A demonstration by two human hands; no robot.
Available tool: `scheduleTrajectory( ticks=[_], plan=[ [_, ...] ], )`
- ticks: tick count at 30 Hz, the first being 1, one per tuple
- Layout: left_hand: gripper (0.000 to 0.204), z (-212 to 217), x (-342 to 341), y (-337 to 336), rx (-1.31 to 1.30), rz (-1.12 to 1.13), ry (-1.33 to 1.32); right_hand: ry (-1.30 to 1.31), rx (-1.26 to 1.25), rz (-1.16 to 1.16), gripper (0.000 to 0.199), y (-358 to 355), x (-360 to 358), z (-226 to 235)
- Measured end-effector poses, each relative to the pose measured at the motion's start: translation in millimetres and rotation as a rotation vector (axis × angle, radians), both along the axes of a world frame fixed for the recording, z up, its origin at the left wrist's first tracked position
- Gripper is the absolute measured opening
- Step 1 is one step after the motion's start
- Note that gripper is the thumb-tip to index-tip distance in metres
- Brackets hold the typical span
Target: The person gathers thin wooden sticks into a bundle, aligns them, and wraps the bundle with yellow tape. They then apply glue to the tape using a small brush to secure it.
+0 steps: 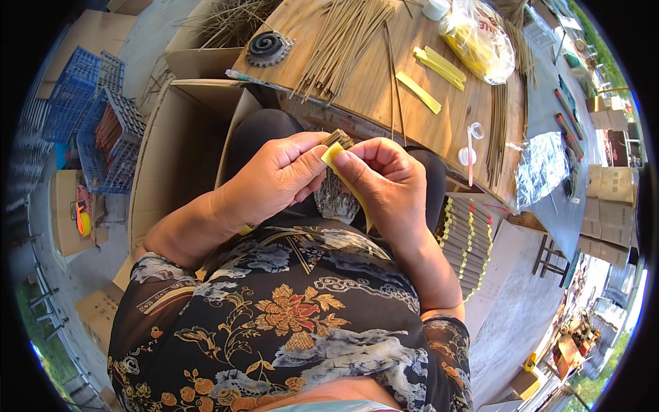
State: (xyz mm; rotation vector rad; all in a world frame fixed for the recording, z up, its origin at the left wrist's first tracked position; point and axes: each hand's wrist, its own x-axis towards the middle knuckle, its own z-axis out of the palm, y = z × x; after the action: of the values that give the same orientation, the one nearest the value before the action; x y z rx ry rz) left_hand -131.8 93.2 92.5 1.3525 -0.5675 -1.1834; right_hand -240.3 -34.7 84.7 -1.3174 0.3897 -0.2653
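**Two hands wrapping a yellow strip around a bundle of thin sticks**

A bundle of sticks is held upright over the lap, just short of the near edge of a wooden table. The left hand is closed around the bundle, with only the cut stick ends seen above the thumb and forefinger. The right hand is closed in a pinch on a yellow paper strip, which is pressed against the bundle just below its top; the strip's loose end is seen hanging down below the hands. The two hands are touching at the fingertips.

Beyond the hands, the table is spread with loose sticks fanned across its middle. More yellow strips are laid to the right of them, beside a clear bag of yellow material. A dark spiral disc is placed at the table's left corner. A little bare wood is left between the sticks and the strips.

An open cardboard box is set close against the left knee. Blue plastic crates are stacked farther left. Finished bundles with yellow bands are packed in rows by the right knee, under the table's edge.
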Motion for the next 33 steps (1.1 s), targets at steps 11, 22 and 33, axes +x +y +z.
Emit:
scheduleTrajectory(
  ticks=[11,22,33],
  plan=[
    [0.039,-7,-6,-3,-0.006,0.002,-0.093,0.102,-0.206,-0.087,0.019,-2,1,2],
    [0.049,-10,-5,-5,-0.032,-0.012,-0.022,0.088,-0.200,-0.058,0.020,-5,2,-3],
    [0.036,-8,-5,-7,-0.009,-0.017,-0.055,0.066,-0.117,0.018,0.017,-12,0,-2]
  ],
)
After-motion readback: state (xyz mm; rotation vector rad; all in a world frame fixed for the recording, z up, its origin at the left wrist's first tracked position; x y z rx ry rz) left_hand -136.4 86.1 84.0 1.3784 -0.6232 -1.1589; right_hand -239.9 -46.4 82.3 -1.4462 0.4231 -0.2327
